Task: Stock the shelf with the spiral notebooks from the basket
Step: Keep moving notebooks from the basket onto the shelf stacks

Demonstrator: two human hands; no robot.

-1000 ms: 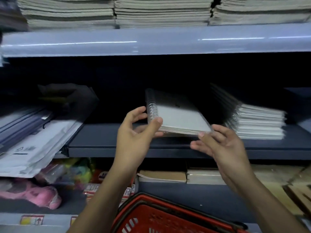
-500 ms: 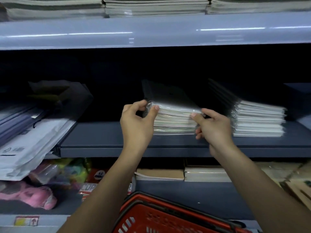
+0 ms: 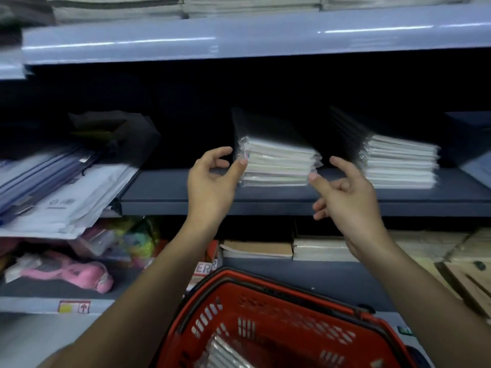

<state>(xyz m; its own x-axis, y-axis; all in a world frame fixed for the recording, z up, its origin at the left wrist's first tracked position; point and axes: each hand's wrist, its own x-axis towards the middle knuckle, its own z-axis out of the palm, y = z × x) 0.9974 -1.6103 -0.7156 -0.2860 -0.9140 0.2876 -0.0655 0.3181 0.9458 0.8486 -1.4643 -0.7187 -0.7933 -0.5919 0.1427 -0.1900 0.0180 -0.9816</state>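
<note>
A stack of plastic-wrapped white spiral notebooks is seen lying flat on the dark grey metal shelf, near its front edge. The left hand is held at the stack's left end, fingers loosely spread and curled, with the thumb tip touching the lower left corner of the stack; nothing is pinched. The right hand is held at the stack's right end, open with fingers relaxed, its thumb tip at or just beside the right corner; contact cannot be told for certain. A second, similar stack of wrapped notebooks is placed further right on the same shelf, apart from the first. At the left, a leaning pile of white and blue plastic envelopes is seen. Below the hands, a red plastic shopping basket with black handles is positioned, and at least one shiny wrapped notebook in the basket is visible in its bottom. On the lower shelf, brown-covered pads and a pink soft item are stored.
</note>
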